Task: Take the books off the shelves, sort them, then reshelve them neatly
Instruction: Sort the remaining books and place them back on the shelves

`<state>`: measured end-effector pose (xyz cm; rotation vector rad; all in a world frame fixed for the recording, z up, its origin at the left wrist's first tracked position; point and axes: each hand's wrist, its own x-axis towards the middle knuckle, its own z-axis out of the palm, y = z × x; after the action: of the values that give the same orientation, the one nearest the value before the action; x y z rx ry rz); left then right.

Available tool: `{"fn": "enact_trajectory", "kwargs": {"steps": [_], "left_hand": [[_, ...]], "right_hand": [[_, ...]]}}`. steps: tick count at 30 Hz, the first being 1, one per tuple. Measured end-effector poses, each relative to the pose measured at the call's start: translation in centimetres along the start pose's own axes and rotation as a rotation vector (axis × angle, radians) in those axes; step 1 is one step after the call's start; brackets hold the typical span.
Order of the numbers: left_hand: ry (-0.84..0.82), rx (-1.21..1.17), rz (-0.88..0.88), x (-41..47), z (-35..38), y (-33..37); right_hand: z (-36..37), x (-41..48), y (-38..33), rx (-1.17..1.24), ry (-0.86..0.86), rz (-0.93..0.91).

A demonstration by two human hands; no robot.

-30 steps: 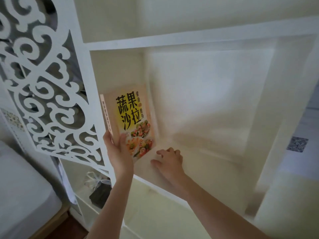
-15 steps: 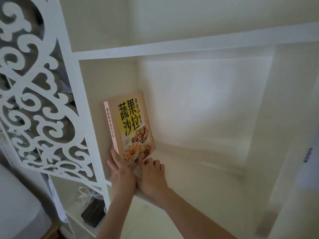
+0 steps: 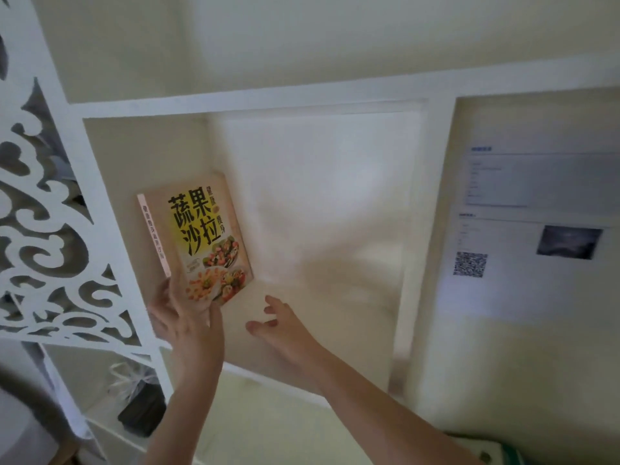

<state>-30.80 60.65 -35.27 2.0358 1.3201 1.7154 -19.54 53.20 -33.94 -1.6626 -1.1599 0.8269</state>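
A salad cookbook [image 3: 198, 239] with a yellow and tan cover stands upright against the left wall of a white shelf compartment [image 3: 318, 333]. My left hand [image 3: 188, 317] grips its lower edge, thumb on the front cover. My right hand [image 3: 281, 327] hovers just right of the book over the shelf floor, fingers relaxed and spread, holding nothing.
A white carved scrollwork panel [image 3: 50, 250] flanks the shelf on the left. A black object with white cord [image 3: 141, 411] lies on the lower shelf. A sheet with a QR code [image 3: 469, 265] hangs on the wall at right. The upper compartment [image 3: 302, 38] holds nothing visible.
My right hand has come off the book's bottom edge and moved right, fingers spreading. My left hand keeps hold of the book, which now stands further into the corner.
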Motion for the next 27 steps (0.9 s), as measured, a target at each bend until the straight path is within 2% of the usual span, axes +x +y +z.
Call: {"fn": "enact_trajectory", "kwargs": {"steps": [3, 7, 10, 12, 17, 19, 23, 27], "left_hand": [[-0.086, -0.243, 0.017, -2.0, -1.9, 4.3], [-0.315, -0.59, -0.008, -10.0, -6.3, 11.8], [-0.501, -0.713, 0.077, -18.5, -7.2, 14.8], [-0.697, -0.725, 0.058, -24.0, -5.6, 15.4], [-1.342, -0.477, -0.026, -34.5, 2.3, 13.0], [-1.478, -0.27, -0.025, -36.9, 4.8, 12.1], [-1.579, 0.148, 0.051, -39.5, 7.7, 11.9], [-1.532, 0.239, 0.108, -40.7, 8.3, 11.5]], "right_hand": [[-0.9, -4.7, 0.5, 0.085, 0.015, 0.04], [-4.3, -15.3, 3.5, 0.028, -0.002, -0.014], [-8.2, -22.7, 9.0, 0.116, 0.02, 0.096], [-10.8, -26.1, 14.1, 0.183, 0.115, 0.226], [-14.8, -31.6, 24.0, 0.196, 0.282, 0.557], [-14.3, -32.3, 25.7, 0.28, 0.277, 0.654], [-12.9, -31.6, 27.7, 0.419, 0.341, 0.713], [-12.3, -30.7, 28.9, 0.492, 0.404, 0.714]]}}
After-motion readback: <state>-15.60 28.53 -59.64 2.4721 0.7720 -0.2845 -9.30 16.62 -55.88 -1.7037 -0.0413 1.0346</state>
